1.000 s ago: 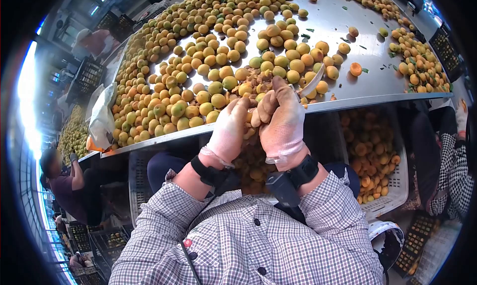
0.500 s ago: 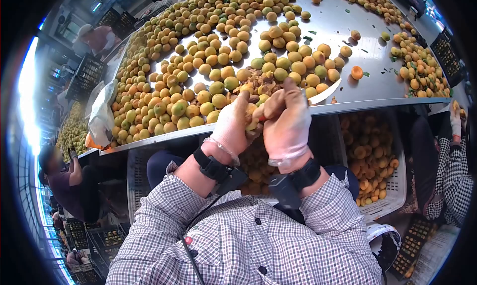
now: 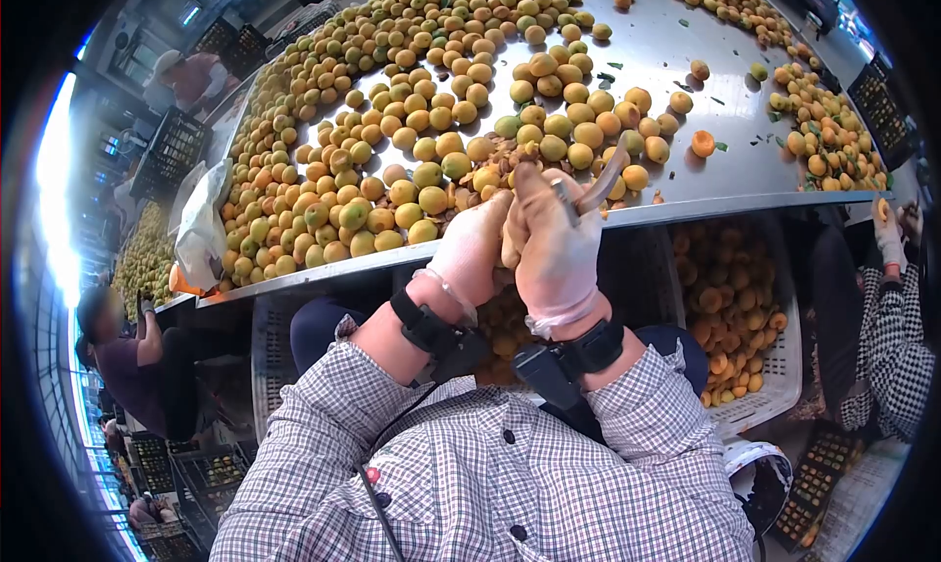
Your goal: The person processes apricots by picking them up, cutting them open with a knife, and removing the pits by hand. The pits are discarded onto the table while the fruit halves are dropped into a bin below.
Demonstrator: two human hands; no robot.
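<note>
Right hand [image 3: 559, 244] gripping knife [image 3: 610, 178] over table's near edge [image 3: 676, 209]; left hand [image 3: 469, 250] right beside it, can't tell its grip. Loose fruit [image 3: 432, 200] piled just beyond. Tip: steady wrists, short strokes, blade clear of left fingers. Versus earlier frame: blade swung up, pointing far now.

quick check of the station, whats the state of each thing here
knife, held, blade bare
right hand, gloved, closed on the knife
left hand, gloved, fingers partly hidden
metal table, partly covered
piled fruit, mostly whole
white crate, holding fruit
white bag, crumpled
</note>
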